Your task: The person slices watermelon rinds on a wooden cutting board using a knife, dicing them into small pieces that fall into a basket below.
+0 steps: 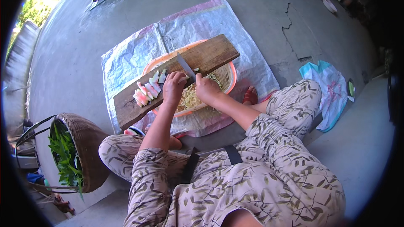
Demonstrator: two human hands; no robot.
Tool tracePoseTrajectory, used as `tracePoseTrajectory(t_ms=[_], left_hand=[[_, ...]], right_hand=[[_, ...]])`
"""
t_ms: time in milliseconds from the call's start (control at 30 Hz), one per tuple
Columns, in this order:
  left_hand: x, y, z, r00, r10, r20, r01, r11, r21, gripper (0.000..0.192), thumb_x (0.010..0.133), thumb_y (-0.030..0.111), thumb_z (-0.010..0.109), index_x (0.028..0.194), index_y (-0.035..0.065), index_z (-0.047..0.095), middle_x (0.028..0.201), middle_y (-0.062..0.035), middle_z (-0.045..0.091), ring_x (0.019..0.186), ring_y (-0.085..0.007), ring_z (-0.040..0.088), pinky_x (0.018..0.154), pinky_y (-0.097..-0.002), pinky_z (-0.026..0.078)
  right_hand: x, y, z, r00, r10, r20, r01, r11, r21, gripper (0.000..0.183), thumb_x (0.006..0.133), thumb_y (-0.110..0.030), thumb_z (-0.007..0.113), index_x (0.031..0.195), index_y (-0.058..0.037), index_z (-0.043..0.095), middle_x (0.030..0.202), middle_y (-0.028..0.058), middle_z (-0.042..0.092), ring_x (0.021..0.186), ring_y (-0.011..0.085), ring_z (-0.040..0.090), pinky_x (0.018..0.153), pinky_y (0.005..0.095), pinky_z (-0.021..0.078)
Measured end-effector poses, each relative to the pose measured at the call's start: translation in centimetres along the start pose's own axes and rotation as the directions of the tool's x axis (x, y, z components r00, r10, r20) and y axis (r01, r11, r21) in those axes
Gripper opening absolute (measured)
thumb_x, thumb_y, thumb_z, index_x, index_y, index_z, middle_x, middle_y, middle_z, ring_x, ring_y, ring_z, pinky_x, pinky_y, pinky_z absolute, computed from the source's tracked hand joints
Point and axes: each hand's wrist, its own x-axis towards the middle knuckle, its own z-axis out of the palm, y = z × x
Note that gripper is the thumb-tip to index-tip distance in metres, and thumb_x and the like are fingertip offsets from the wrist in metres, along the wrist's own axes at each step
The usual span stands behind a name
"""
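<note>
A long wooden board [214, 52] lies slantwise across an orange-rimmed plastic basket [234, 75]. My right hand [206, 90] grips the handle of a knife, whose broad metal blade [185, 64] rests over the board and points away from me. Just left of the blade, my left hand [174, 88] presses on the board with bent fingers, holding a pale piece of rind [186, 77]. Several watermelon rind pieces [146, 91], some with pink flesh, lie on the board left of that hand. Chopped pale bits [191, 97] fill part of the basket below.
Under the basket spreads a woven plastic sheet [132, 50] on the concrete floor [262, 6]. A wicker basket [91, 151] of green leaves stands at left. Beside my left knee is a bowl with a watermelon piece [130, 131]. A white-and-teal plastic bag [328, 91] lies at right.
</note>
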Motion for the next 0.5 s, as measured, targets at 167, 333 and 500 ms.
tracePoseTrajectory(t_ms=[167,333,500], left_hand=[[-0.2,-0.3,-0.4,1.000,-0.002,-0.009,0.002,1.000,0.026,0.021,0.077,0.009,0.070,0.097,0.0071,0.065,0.101,-0.0097,0.065,0.099,-0.0316,0.061,0.086,-0.0391,0.048],[0.0,-0.3,-0.1,1.000,-0.002,0.002,0.001,1.000,0.029,0.021,0.077,0.008,0.070,0.097,0.0068,0.065,0.101,-0.0094,0.065,0.098,-0.0314,0.061,0.085,-0.0393,0.048],[-0.1,-0.6,0.1,0.998,0.035,-0.047,-0.033,0.999,0.026,0.020,0.074,0.009,0.072,0.093,0.0086,0.064,0.096,-0.0078,0.064,0.095,-0.0303,0.060,0.082,-0.0396,0.049]], right_hand=[[-2.2,-1.7,-3.0,0.997,-0.057,0.053,0.060,0.996,-0.061,0.026,0.080,-0.008,0.052,0.101,0.0078,0.047,0.073,0.0253,0.066,0.071,0.0387,0.069,0.065,0.0469,0.0552],[-3.2,-1.9,-4.6,0.985,-0.098,0.139,0.112,0.989,-0.100,0.021,0.081,-0.006,0.051,0.097,0.0078,0.050,0.077,0.0262,0.067,0.074,0.0382,0.069,0.067,0.0458,0.0557],[-2.9,-2.6,-5.2,0.981,-0.079,0.176,0.098,0.990,-0.098,0.020,0.080,-0.005,0.053,0.096,0.0079,0.050,0.079,0.0272,0.067,0.076,0.0379,0.070,0.068,0.0452,0.0560]])
